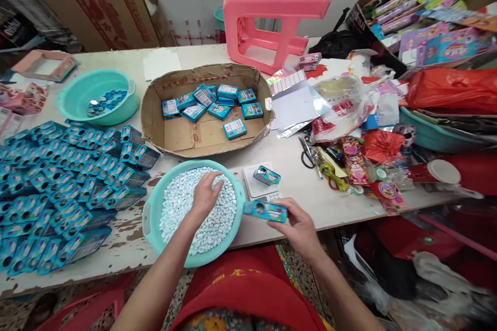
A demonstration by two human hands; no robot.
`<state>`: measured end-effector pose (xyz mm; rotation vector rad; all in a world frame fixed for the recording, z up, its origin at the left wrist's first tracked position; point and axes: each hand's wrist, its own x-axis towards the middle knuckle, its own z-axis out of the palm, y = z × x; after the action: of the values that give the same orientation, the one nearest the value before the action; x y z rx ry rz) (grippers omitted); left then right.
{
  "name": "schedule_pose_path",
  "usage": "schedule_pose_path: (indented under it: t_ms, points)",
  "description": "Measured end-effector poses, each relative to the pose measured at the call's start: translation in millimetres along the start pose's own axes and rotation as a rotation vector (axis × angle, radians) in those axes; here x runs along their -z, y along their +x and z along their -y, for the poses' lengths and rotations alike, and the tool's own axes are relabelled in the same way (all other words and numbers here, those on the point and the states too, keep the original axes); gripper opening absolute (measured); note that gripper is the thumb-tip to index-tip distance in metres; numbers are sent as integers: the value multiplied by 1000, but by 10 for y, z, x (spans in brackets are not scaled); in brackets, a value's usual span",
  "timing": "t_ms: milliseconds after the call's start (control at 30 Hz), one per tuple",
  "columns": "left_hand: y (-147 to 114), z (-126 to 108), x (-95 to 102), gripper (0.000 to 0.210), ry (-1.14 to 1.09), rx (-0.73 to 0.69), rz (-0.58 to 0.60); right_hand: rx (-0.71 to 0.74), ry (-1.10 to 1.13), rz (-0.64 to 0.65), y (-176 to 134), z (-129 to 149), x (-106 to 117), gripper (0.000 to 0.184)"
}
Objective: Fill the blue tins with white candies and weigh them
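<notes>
My left hand point(207, 195) is over a turquoise basin point(146, 220) filled with small white and pale-blue candies point(186, 201). Its fingers are curled in, and what lies within them is hidden. Right of the basin, my right hand point(298, 227) grips a small blue box point(267, 210) between thumb and fingers, close to the basin's rim. The box lies on its side with a dark round cut-out facing up. Just beyond it, a similar blue box point(267, 175) rests on a small white scale point(253, 186).
Many blue boxes point(77, 165) stand in rows at left. Behind the candy basin, a cut-down cardboard box point(178, 139) contains several blue boxes. Another turquoise basin point(130, 85) holds shiny blue pieces. Scissors point(306, 153), wrappers and a pink stool point(279, 2) occupy the right and back.
</notes>
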<state>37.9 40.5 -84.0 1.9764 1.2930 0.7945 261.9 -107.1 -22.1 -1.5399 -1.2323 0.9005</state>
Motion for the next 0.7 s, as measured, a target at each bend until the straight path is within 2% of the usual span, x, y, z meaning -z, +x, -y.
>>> schedule_pose_path:
  t_ms: [100, 167, 233, 300, 333, 400, 533, 633, 700]
  points:
    - [401, -348, -476, 41, -46, -218, 180, -123, -10, -321, -64, -323, 484, 40]
    - [619, -510, -794, 50, -32, -318, 335, -181, -8, -521, -8, -539, 707, 48]
    - [751, -603, -1011, 44, 13, -329, 474, -201, -9, -628, 122, -710, 826, 53]
    - [790, -640, -1053, 33, 34, -281, 517, -192, -20, -641, 302, -829, 826, 53]
    - [779, -645, -998, 30, 23, -256, 491, -176, -32, -624, 401, -876, 784, 53]
    - [714, -645, -754, 31, -29, -210, 370, -122, -54, -553, 597, -952, 636, 49]
    - [497, -663, -24, 36, -98, -115, 151, 8, -97, -331, 892, -1026, 275, 38]
    - [295, -676, 371, 35, -125, -62, 102, 105, -218, -244, 949, -899, 105, 34]
    - [143, -667, 482, 33, -189, -30, 128, 188, -318, -268, 902, -696, 16, 45]
